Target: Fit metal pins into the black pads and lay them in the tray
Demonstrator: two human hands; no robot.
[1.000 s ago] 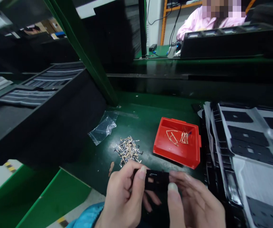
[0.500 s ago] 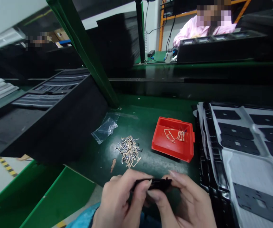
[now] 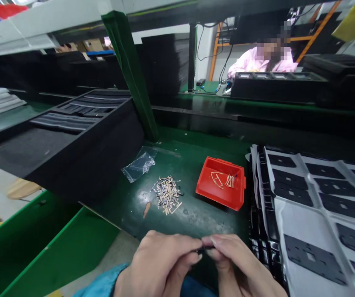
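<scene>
Fingers [image 3: 183, 244] of the left hand [image 3: 157, 264] and right hand [image 3: 242, 264] clamp a black part [image 3: 206, 249], edge-on, above the near edge of the bench [image 3: 192, 218]. Beyond, left to right: clear bag [image 3: 138, 167], heap [image 3: 167, 196] of small parts, red bin [image 3: 223, 199] holding pale pieces [image 3: 230, 181] beside the left edge of a tray [image 3: 265, 222] bearing black plates [image 3: 315, 259].

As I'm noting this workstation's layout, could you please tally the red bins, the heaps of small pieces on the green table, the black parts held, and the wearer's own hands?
Red bin: 1
Heap of small pieces: 1
Black part, held between both hands: 1
Hands, left hand and right hand: 2
Total: 5
</scene>
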